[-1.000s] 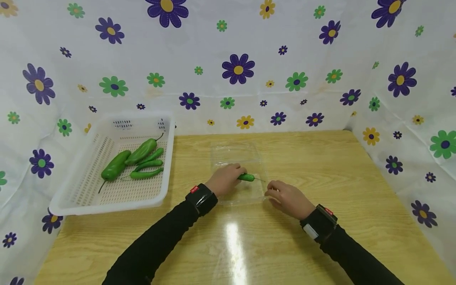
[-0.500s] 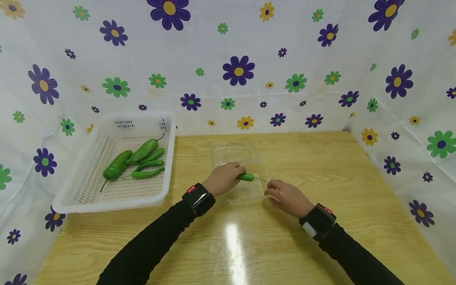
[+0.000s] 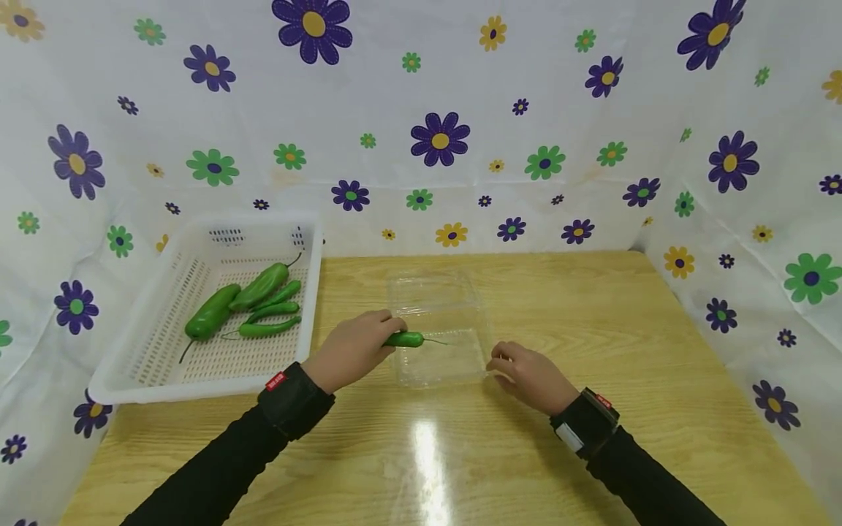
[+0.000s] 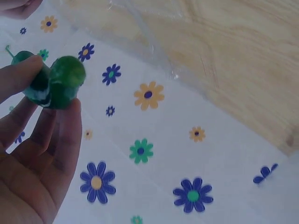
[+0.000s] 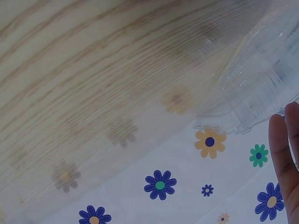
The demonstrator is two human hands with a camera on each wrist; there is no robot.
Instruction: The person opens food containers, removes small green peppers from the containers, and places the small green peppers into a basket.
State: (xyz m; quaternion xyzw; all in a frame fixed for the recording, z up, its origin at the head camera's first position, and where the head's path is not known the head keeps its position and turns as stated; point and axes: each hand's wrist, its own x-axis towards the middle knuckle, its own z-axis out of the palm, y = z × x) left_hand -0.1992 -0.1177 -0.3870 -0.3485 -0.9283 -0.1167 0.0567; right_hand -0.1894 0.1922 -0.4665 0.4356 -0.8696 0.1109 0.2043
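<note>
My left hand pinches a green chili pepper between thumb and fingers, its thin stem pointing right over a clear plastic container. In the left wrist view the blunt end of the pepper faces the camera, with the thumb across its side. The container lies flat on the table with its hinged lid folded back, away from me. At the container's right edge, my right hand holds the rim with bent fingers. The right wrist view shows two of its fingertips right at the clear rim.
A white perforated basket stands at the left with two large green peppers and several slimmer ones in it. Flowered cloth rises behind and on both sides of the wooden table.
My left hand has moved left with the pepper, from over the container to its left edge. The right hand has stayed at the container's right rim.
</note>
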